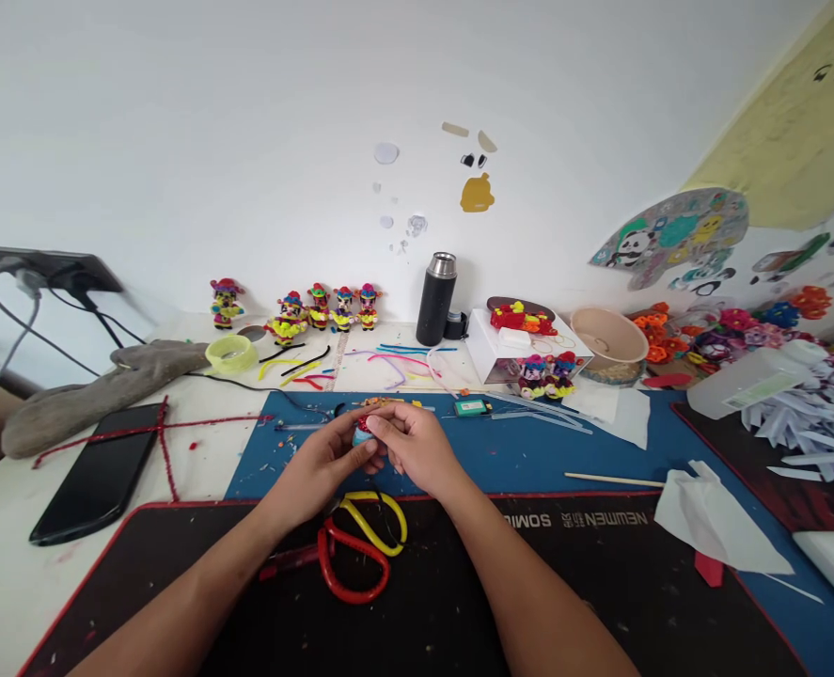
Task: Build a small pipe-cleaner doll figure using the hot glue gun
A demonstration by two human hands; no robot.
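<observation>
Between both hands is a small craft piece (362, 432), glittery red on top and light blue below. Most of it is hidden by fingers. The thumb and fingers of my left hand (324, 461) close round it from the left. My right hand (413, 447) pinches it from the right, and the two hands touch. Just below them, a pair of scissors with one yellow handle loop (378, 522) and one red handle loop (353, 564) lies on the black desk mat (459, 583).
A phone (99, 480) lies left, crossed by red fuzzy stems (165, 442). Several small figures (291, 318) stand along the wall near a tape roll (230, 354). A black flask (436, 301), a white box (491, 348) and a bowl (608, 343) are behind; crumpled tissue (716, 522) lies right.
</observation>
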